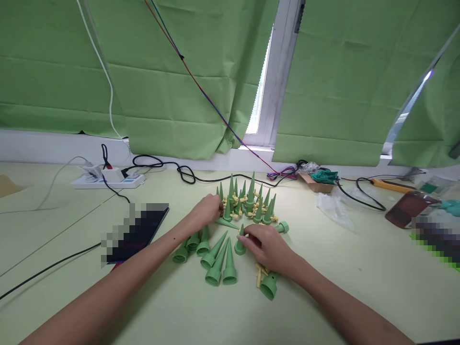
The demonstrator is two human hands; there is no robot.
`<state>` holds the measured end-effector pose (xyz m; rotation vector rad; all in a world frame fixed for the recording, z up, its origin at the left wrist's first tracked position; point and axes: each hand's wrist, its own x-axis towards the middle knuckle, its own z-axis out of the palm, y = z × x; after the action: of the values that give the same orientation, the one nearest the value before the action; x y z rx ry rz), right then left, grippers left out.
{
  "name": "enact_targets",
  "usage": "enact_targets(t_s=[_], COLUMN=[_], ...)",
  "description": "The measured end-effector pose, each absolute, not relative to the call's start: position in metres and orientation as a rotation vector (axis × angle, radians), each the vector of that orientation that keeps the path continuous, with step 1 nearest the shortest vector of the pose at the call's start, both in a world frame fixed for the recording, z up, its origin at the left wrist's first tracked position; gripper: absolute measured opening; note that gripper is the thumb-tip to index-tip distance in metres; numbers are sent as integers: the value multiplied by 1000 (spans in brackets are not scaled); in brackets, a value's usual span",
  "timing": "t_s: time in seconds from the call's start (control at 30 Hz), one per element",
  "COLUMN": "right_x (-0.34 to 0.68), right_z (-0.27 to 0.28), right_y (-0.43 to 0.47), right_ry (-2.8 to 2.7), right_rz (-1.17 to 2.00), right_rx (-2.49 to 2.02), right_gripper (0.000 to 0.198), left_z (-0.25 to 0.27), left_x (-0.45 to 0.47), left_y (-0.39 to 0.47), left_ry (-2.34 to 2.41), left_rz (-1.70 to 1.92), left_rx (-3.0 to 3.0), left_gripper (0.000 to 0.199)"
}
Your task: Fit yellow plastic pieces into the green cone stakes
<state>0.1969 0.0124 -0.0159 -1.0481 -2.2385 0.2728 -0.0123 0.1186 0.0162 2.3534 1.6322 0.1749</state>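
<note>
My right hand [268, 245] pinches a small green plastic watering spike [240, 247], held point up between thumb and fingers. My left hand [211, 209] reaches to the left edge of a cluster of upright green spikes [249, 203] fitted with pale yellow valves. Its fingers are curled, and what lies between them is hidden. Just below that hand a green spike [227, 223] lies on its side. Several loose green cones [215, 268] rest nearer me, hollow ends toward me. Beside my right wrist are loose yellow valves [259, 277] and a green cone [269, 286].
On the left are a dark tablet-like device [143, 235] and a white power strip [108, 181]. Black cable runs along the back. At back right stand a small cardboard box [316, 183], a clear plastic bag [334, 208] and a bottle of dark red liquid [408, 209].
</note>
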Motion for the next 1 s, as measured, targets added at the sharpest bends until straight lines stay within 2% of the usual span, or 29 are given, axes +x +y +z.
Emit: enact_targets(t_s=[0.47,0.63,1.0], right_x=[198,204,214], right_z=[-12,-10,-6], right_y=[11,16,23], right_ry=[-2169,-1945,-1860], right_rz=[294,228,183], right_rx=[-1010,-1048,-1057], right_gripper=[27,44,48], left_z=[18,21,25], left_x=[-10,-10,-6], left_y=[120,123,122], left_ry=[1671,1689,1718], left_rz=[29,-20,-79], left_rx=[2316,2287,2269], left_gripper=[33,33,34])
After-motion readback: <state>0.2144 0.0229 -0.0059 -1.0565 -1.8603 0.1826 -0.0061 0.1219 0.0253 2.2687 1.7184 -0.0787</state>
